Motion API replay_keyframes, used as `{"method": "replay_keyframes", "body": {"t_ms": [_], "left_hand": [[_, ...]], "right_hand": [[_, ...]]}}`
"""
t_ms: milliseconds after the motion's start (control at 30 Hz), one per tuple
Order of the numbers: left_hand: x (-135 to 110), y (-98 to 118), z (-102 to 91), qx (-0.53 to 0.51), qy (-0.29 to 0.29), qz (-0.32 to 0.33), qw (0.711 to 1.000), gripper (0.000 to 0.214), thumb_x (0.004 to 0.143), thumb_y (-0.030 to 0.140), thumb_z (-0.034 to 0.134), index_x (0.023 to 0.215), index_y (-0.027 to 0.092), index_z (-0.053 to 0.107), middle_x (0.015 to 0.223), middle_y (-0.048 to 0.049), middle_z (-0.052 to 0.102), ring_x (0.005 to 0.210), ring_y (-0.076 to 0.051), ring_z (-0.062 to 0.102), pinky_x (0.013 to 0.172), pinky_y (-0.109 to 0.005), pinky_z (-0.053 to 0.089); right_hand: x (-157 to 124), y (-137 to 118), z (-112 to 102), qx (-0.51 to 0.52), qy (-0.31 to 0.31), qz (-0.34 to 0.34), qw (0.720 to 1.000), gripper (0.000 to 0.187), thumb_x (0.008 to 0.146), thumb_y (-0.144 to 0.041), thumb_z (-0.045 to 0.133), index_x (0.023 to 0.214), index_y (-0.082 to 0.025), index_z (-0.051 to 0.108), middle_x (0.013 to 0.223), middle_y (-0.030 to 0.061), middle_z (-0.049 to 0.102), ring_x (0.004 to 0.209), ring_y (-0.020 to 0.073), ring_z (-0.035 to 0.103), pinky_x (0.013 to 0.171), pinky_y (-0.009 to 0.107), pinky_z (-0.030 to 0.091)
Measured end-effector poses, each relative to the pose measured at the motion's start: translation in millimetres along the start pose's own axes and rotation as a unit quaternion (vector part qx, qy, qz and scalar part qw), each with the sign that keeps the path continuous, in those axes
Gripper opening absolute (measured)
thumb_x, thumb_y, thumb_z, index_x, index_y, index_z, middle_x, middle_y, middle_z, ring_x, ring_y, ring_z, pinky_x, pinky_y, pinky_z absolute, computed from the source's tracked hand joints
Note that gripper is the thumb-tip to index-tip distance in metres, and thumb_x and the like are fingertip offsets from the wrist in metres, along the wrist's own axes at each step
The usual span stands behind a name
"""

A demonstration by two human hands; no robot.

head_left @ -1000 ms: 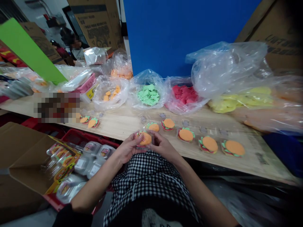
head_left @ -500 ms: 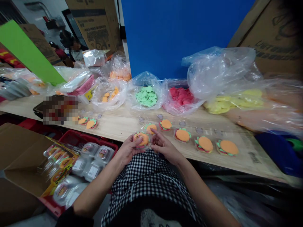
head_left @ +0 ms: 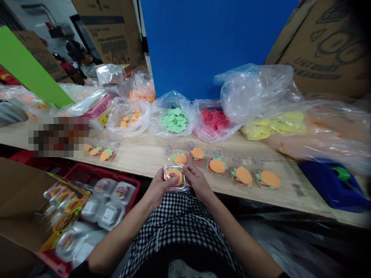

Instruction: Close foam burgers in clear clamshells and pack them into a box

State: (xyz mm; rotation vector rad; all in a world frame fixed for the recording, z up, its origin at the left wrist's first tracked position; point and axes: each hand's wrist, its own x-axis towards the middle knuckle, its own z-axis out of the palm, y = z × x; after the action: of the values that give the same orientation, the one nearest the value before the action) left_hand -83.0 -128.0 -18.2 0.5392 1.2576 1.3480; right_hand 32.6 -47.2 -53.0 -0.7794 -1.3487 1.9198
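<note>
Between my two hands, in front of the table edge, is a clear plastic box [head_left: 174,173] with an orange burger-shaped piece and a printed label showing through its lid. My left hand [head_left: 158,189] grips the box from the left, thumb on top. My right hand [head_left: 198,183] holds its right edge with the fingers bent round it. Just beyond, a row of open clear boxes stands on the table, each with a layered toy burger [head_left: 217,166] of orange, green and red pieces.
Plastic bags hold green pieces [head_left: 174,120], red pieces [head_left: 216,119], yellow pieces [head_left: 275,125] and orange pieces [head_left: 130,117] along the back of the table [head_left: 139,150]. A red crate [head_left: 135,193] with closed boxes stands lower left; a blue tape dispenser [head_left: 327,185] is at the right.
The box has tilted so its lid faces up more squarely, and my right hand's fingers have closed onto its right edge. The whole view has shifted slightly.
</note>
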Motion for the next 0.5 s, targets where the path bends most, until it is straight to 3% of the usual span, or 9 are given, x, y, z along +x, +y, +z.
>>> {"method": "replay_keyframes", "body": {"t_ms": [100, 200, 367, 500], "left_hand": [[1.1, -1.6, -1.6, 0.018, -0.018, 0.001, 1.0, 0.051, 0.061, 0.027, 0.071, 0.105, 0.015, 0.046, 0.09, -0.0051, 0.057, 0.07, -0.014, 0.057, 0.054, -0.024, 0.048], [1.0, -1.8, -2.0, 0.044, -0.036, 0.014, 0.998, 0.054, 0.059, 0.024, 0.072, 0.106, 0.015, 0.045, 0.092, -0.0042, 0.057, 0.074, -0.015, 0.057, 0.059, -0.025, 0.048], [-5.6, -8.1, -3.1, 0.127, -0.091, 0.028, 0.987, 0.062, 0.055, 0.019, 0.074, 0.11, 0.016, 0.044, 0.099, -0.0037, 0.055, 0.083, -0.014, 0.054, 0.075, -0.027, 0.044], [-15.2, -36.3, -12.9, 0.178, -0.155, 0.017, 0.972, 0.064, 0.058, 0.019, 0.072, 0.114, 0.017, 0.041, 0.104, -0.0052, 0.053, 0.088, -0.015, 0.053, 0.079, -0.029, 0.043]], "right_hand": [[-3.9, 2.4, -7.0, -0.028, -0.012, -0.01, 0.999, 0.032, 0.077, -0.048, 0.049, 0.068, -0.019, 0.041, 0.054, -0.0073, 0.028, 0.046, 0.0067, 0.022, 0.043, 0.021, 0.017], [-6.7, -6.7, -17.0, -0.118, -0.061, -0.031, 0.991, 0.032, 0.081, -0.049, 0.043, 0.069, -0.019, 0.041, 0.059, -0.0053, 0.033, 0.052, 0.0086, 0.03, 0.048, 0.022, 0.025], [-15.5, -21.4, -33.7, -0.305, -0.137, -0.079, 0.939, 0.031, 0.084, -0.045, 0.039, 0.068, -0.018, 0.041, 0.067, -0.0024, 0.038, 0.065, 0.0117, 0.037, 0.059, 0.024, 0.032], [-37.6, -1.9, -42.8, -0.363, -0.196, -0.085, 0.907, 0.029, 0.088, -0.04, 0.034, 0.07, -0.018, 0.042, 0.07, -0.0009, 0.041, 0.068, 0.0126, 0.039, 0.063, 0.025, 0.033]]}}
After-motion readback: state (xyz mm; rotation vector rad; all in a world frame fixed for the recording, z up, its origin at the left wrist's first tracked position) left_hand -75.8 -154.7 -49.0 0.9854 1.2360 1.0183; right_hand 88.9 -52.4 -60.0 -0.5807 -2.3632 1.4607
